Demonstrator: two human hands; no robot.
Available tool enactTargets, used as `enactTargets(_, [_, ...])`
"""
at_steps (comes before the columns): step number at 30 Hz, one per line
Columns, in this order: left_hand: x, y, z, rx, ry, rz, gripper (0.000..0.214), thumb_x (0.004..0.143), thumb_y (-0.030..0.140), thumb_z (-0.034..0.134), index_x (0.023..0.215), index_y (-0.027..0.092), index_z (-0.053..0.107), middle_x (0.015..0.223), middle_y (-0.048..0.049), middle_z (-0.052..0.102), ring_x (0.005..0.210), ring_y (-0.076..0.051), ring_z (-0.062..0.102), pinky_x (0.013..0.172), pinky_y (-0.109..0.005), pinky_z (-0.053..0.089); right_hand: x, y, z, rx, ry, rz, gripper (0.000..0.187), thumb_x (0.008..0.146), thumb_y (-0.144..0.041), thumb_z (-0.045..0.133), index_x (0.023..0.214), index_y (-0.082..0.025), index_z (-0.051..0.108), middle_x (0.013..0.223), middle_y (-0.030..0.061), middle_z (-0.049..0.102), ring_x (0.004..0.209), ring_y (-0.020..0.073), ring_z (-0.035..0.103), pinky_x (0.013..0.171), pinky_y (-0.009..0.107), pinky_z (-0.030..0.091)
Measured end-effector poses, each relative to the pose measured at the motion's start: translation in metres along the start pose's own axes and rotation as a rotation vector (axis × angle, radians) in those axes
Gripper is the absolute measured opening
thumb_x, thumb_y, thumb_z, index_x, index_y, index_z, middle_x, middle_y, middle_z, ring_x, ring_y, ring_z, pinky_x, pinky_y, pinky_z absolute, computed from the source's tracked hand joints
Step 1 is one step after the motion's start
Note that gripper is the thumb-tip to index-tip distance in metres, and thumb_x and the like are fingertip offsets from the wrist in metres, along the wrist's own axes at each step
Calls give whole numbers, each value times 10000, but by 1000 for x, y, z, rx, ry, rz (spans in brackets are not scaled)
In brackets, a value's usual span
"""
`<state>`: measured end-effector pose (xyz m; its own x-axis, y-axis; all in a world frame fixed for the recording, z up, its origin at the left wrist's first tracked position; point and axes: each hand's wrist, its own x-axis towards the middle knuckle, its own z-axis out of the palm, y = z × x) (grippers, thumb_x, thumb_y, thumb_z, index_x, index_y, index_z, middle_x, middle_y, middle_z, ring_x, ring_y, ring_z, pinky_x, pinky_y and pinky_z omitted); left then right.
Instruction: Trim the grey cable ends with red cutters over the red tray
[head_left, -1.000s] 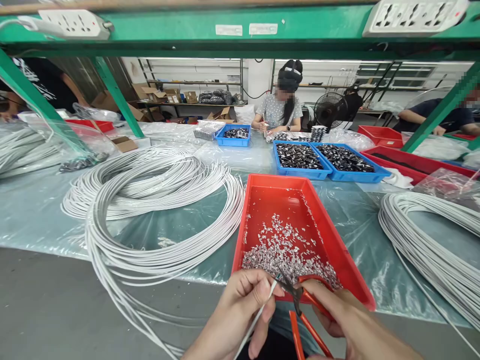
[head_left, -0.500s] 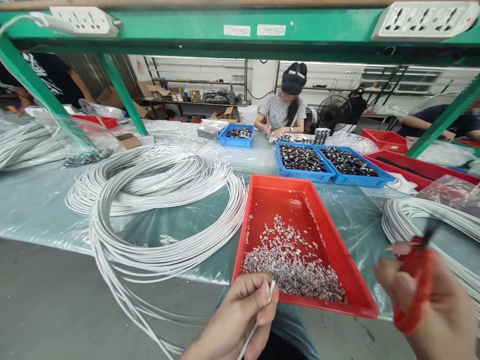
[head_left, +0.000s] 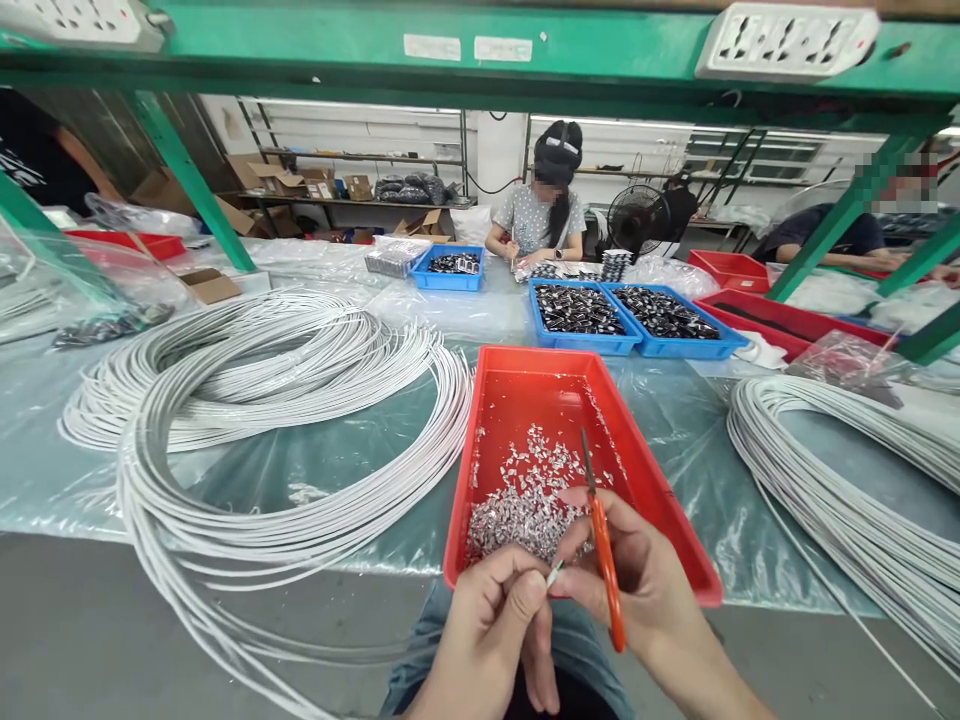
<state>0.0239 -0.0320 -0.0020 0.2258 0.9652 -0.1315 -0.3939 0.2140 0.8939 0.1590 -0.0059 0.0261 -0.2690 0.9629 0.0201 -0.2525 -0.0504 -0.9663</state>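
Note:
My left hand [head_left: 491, 635] pinches the end of a thin white cable [head_left: 553, 574] between thumb and forefinger, low in the middle of the view. My right hand [head_left: 637, 590] is closed round orange-handled scissors [head_left: 604, 560], whose blades point up over the red tray [head_left: 637, 440]. Its fingertips meet the cable tip beside my left thumb. The tray holds a heap of small silvery bits [head_left: 525, 495]. The cable runs down out of sight behind my left hand.
A large coil of white cable [head_left: 247, 400] lies left of the tray, another bundle [head_left: 840, 490] at the right. Blue trays [head_left: 626, 345] of dark parts stand behind. A person [head_left: 536, 215] sits across the plastic-covered table. A green frame with power strips [head_left: 784, 40] spans overhead.
My right hand swung out to the right with the scissors, then came back to the cable tip at my left hand. The scissors now point upward.

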Motion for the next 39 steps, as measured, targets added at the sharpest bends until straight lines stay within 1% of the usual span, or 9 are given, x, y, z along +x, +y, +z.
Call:
enactTargets(11, [-13, 4, -3, 334, 139, 197, 189, 865, 285, 536, 711, 188, 586, 417, 67, 542, 344, -73, 521, 398, -141, 435, -5, -11, 3, -121, -102, -68, 376, 696, 28, 615, 952, -215, 485, 694, -68, 556, 552, 81, 519, 529, 202, 439])
enactTargets(17, [-20, 9, -22, 443, -411, 251, 270, 914, 276, 452, 785, 252, 687, 518, 30, 631, 383, -95, 578, 439, -193, 474, 2, -9, -10, -249, 34, -233, 401, 706, 21, 596, 1034, -190, 500, 759, -43, 533, 669, 98, 526, 619, 215, 449])
enactTargets(19, [-23, 6, -30, 797, -408, 303, 256, 897, 209, 469, 1042, 306, 656, 824, -20, 725, 702, -178, 688, 671, -296, 560, 5, -12, -22, -343, 112, -276, 380, 708, -2, 613, 1023, -191, 514, 723, -53, 529, 598, 86, 488, 542, 200, 415])
enactTargets(21, [-30, 4, -39, 1178, -345, 276, 454, 856, 200, 516, 1292, 319, 468, 1186, -57, 632, 1072, -266, 589, 871, -413, 515, 5, -18, -35, -414, 169, -285, 343, 719, -36, 626, 1008, -190, 524, 683, -60, 526, 535, 80, 445, 477, 199, 373])
enactTargets(24, [-46, 11, -57, 1354, -460, 237, 556, 830, 312, 553, 1345, 388, 358, 1327, 4, 525, 1144, -252, 543, 892, -361, 516, 2, -23, -52, -439, 204, -249, 297, 745, -77, 626, 996, -200, 527, 635, -68, 511, 494, 81, 426, 450, 207, 351])
enactTargets(26, [-51, 21, -74, 1306, -303, 304, 392, 871, 380, 480, 1254, 457, 448, 1217, 59, 614, 1077, -201, 594, 857, -282, 533, 0, -23, -61, -436, 228, -208, 308, 743, -89, 639, 1005, -211, 530, 612, -72, 513, 486, 84, 440, 441, 202, 348])
enactTargets(31, [-9, 33, -120, 1431, 676, 546, 349, 865, 407, 470, 1108, 191, 595, 1071, -99, 631, 940, -264, 611, 860, -405, 476, -1, -15, -73, -374, 256, -147, 296, 742, -121, 674, 987, -244, 563, 608, -75, 545, 466, 73, 442, 402, 163, 337])
enactTargets(34, [26, 27, -133, 1749, 536, 417, 396, 895, 387, 396, 1033, 107, 640, 982, -149, 645, 905, -279, 590, 836, -415, 450, -3, -8, -73, -340, 203, -113, 245, 767, -183, 673, 985, -257, 591, 544, -92, 507, 397, 64, 365, 347, 156, 293])
enactTargets(39, [55, 31, -128, 1857, 626, 250, 485, 807, 403, 547, 1206, 127, 547, 1153, -219, 551, 1011, -423, 494, 765, -525, 404, -9, 6, -75, -358, 210, -74, 295, 734, -226, 715, 1007, -294, 628, 672, -52, 648, 612, 108, 565, 527, 132, 445])
